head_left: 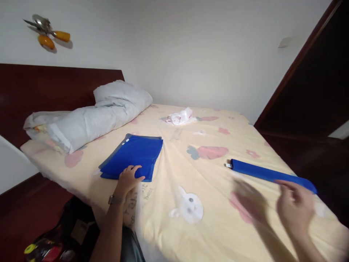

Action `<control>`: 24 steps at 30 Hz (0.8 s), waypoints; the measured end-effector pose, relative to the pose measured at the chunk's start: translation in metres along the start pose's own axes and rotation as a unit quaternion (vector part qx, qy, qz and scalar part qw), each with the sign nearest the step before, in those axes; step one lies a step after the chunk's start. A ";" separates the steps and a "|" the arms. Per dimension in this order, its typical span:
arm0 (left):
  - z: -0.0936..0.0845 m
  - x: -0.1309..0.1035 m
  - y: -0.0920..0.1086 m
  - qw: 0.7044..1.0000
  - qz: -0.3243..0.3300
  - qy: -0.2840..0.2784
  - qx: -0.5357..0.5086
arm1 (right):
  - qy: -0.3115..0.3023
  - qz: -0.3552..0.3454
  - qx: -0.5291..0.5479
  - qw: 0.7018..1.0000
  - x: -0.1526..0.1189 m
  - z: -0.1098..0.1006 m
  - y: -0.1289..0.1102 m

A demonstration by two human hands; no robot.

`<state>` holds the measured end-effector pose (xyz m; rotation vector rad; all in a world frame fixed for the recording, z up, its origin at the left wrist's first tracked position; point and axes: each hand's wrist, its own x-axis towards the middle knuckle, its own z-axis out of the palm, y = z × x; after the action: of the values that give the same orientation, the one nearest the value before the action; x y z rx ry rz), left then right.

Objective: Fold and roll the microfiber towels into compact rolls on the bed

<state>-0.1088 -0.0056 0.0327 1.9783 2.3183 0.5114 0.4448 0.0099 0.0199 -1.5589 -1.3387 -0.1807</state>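
My left hand [131,179] rests on the near edge of a stack of flat blue cloths [139,151], fingers lying spread on top and nothing gripped. Grey cloth shows along the stack's far and left edges, with small white tags there. To the right, a long narrow folded blue cloth [267,173] lies on the bed with a white tag at its left end. My right hand [296,205] is at the near side of that strip, overlapping its right part in view. It is smeared by motion, fingers bent, and whether they touch the cloth cannot be made out.
The bed [218,225] has a yellow sheet with carrots and rabbits. A grey quilt [89,120] lies bunched by the dark headboard [54,85]. A crumpled white plastic bag [181,116] sits near the far edge. Bottles [46,251] stand low at left.
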 end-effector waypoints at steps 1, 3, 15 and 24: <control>0.001 -0.002 -0.006 1.000 0.010 -0.006 0.001 | -0.013 -0.005 0.052 0.999 -0.016 0.004 -0.029; 0.005 -0.003 -0.012 0.999 0.039 -0.012 0.005 | -0.131 -0.030 0.119 0.984 -0.047 0.012 -0.078; 0.008 0.002 -0.025 0.994 0.107 0.030 -0.021 | -0.234 0.069 0.173 0.954 -0.113 0.041 -0.102; -0.019 -0.008 0.056 0.974 0.164 0.128 -0.087 | -0.275 0.172 0.255 0.911 -0.107 0.038 -0.108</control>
<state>-0.0586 -0.0102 0.0647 2.3355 1.9844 1.0103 0.3007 -0.0464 -0.0066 -1.3970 -1.3497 0.8252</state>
